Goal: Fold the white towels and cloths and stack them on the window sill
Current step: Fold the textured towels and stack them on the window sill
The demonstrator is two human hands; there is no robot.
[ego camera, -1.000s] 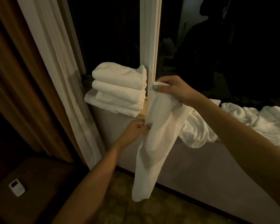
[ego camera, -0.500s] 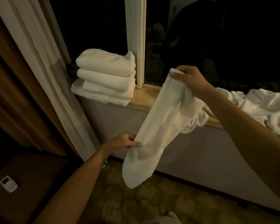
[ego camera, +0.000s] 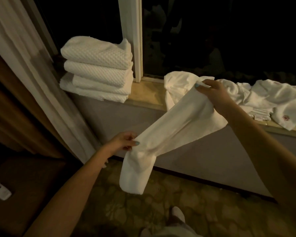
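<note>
Stretches the white cloth (ego camera: 169, 134) on a slant before the window sill (ego camera: 143, 94), pinching its high end with the right hand (ego camera: 214, 93), gripping low with the left hand (ego camera: 125, 141), nearer the folded towel stack (ego camera: 97, 69).

The single head-worn view looks forward and steeply down over the window sill (ego camera: 145, 94), whose front edge runs from left of centre to the right edge, with dark window pane (ego camera: 229, 31) above and carpet (ego camera: 109, 206) below. It sits close: both forearms enter from the bottom edge, and the left hand (ego camera: 123, 142) and right hand (ego camera: 212, 93) hold the white cloth (ego camera: 169, 134) mid-frame.
</note>
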